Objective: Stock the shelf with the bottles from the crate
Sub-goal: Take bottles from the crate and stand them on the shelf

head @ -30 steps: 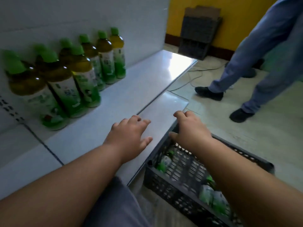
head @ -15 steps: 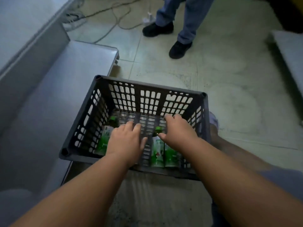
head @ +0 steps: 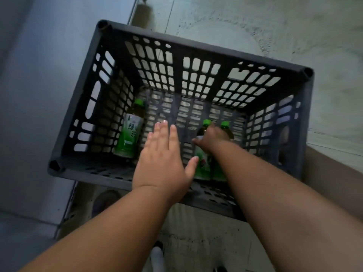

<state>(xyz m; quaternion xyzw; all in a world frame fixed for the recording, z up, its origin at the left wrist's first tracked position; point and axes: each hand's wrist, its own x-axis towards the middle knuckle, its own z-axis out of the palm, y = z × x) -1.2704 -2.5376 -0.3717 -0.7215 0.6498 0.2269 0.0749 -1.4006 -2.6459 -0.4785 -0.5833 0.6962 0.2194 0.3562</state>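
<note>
**A:** At the near wall of the crate (head: 121, 173), which hand is closer to a bottle?

**B:** The right hand (head: 213, 137). It reaches down over the near wall and lies on the shoulders of the pair of green tea bottles (head: 204, 163) that lie side by side on the crate floor toward the near right corner. Its fingers curve over the dark necks, though I cannot tell whether they truly grip one or only rest there.

**A:** And the left hand (head: 163, 160)?

**B:** It hovers flat above the middle of the crate, fingers straight and spread, holding nothing. Its thumb points toward the pair on the right.

**A:** Where is the third bottle?

**B:** The single green tea bottle (head: 129, 136) lies along the left wall, to the left of the left hand and a little beyond it. The two are apart, not touching.

**A:** How do the bottles lie?

**B:** All three run near to far, bases toward the near wall, green caps toward the far wall. So, as I judge it, each hand needs to close across a body from above, the left one shifting leftward first.

**A:** And the shelf?

**B:** Only a pale shelf base (head: 35, 114) shows, just beside the crate's left wall.
</note>
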